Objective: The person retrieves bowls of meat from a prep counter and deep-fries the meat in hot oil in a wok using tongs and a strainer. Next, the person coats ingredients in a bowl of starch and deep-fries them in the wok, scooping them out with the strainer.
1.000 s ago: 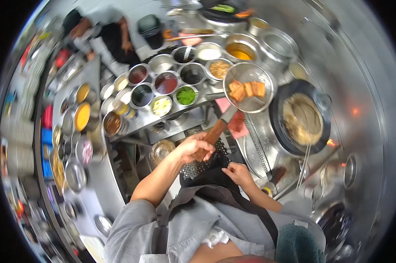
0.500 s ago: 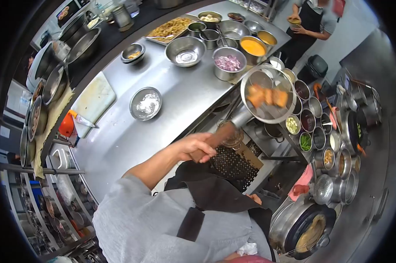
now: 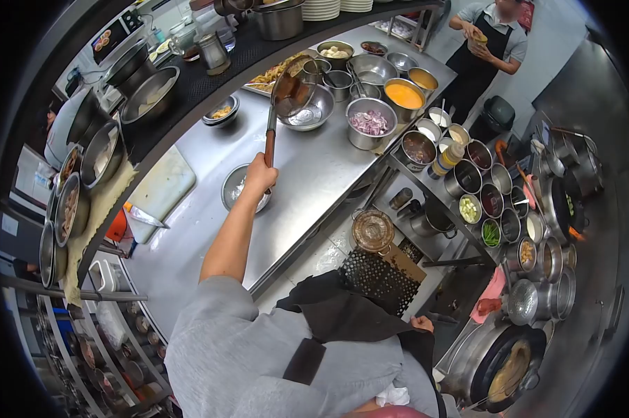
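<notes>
My left hand [image 3: 260, 175] is closed around the wooden handle of a strainer [image 3: 291, 95], stretched out over the steel counter. Brown-orange food pieces show dimly in the tilted strainer. Its basket overlaps a wide metal bowl [image 3: 316, 111] in this view. A smaller bowl with white powder [image 3: 232, 189] stands just behind my left wrist. Low beside the dark apron, my right hand [image 3: 422, 323] shows only in part, its fingers curled; whether they hold anything is hidden.
Chopped purple onion [image 3: 367, 123] and orange liquid [image 3: 404, 95] fill pots on the counter. A cutting board [image 3: 162, 182] lies left, with a knife [image 3: 146, 217] by it. A shelf edge runs overhead. At right are sauce pots and a wok [image 3: 507, 369]. A co-worker [image 3: 488, 49] stands at the back.
The view has turned from the stove towards the counter. My left hand has carried the strainer forward and left, off the sauce pots and over the metal bowl. The strainer is now tilted.
</notes>
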A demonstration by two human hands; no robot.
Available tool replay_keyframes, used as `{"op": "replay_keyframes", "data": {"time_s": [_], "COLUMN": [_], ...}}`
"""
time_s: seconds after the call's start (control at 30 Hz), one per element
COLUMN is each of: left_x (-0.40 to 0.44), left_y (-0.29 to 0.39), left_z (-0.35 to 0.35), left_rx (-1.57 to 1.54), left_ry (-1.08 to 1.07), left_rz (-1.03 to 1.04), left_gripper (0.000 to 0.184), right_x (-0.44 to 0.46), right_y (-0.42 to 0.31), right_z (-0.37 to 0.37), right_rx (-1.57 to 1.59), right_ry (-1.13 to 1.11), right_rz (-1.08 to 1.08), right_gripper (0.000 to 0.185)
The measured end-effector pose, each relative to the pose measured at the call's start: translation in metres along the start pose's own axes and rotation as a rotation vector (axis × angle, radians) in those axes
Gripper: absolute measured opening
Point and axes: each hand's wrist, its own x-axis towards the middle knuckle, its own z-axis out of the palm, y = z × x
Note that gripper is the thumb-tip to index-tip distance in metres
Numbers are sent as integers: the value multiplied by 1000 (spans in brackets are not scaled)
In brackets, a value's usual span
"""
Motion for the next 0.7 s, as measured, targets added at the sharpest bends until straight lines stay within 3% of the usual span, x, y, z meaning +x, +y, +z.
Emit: {"op": "replay_keyframes", "data": {"time_s": [0.1, 0.17, 0.27, 0.37, 0.43, 0.47, 0.53, 0.57, 0.63, 0.67, 0.7], "left_x": [20, 27, 29, 22, 3, -1, -12, -21, -44, -56, -69], "left_y": [-23, -28, -27, -28, -17, -20, -28, -30, -33, -38, -43], "left_z": [20, 30, 41, 47, 48, 48, 46, 43, 35, 35, 34], "left_rx": [180, 253, 188, 67, -233, -229, -776, -773, -1056, -1051, -1015], "left_ry": [159, 266, 313, 324, 293, 290, 55, 56, -217, -219, -365], "left_rz": [69, 156, 117, 54, -12, -12, 41, 42, -38, -42, -37], "left_gripper": [29, 28, 27, 27, 26, 26, 26, 26, 32, 32, 37], "right_x": [-13, -19, -19, -21, -22, -21, -16, -13, -6, -2, -3], "right_y": [39, 67, 112, 141, 144, 144, 144, 141, 140, 137, 118], "right_z": [28, 35, 50, 60, 60, 59, 56, 54, 54, 55, 47], "right_rx": [-17, 9, 36, 86, 66, 29, -33, -56, -96, -108, -106], "right_ry": [67, -53, -189, -402, -397, -339, -212, -149, -35, 2, -1], "right_rz": [79, 89, 201, 366, 333, 271, 150, 84, -41, -79, -74], "right_gripper": [32, 31, 31, 52, 43, 39, 33, 31, 30, 31, 31]}}
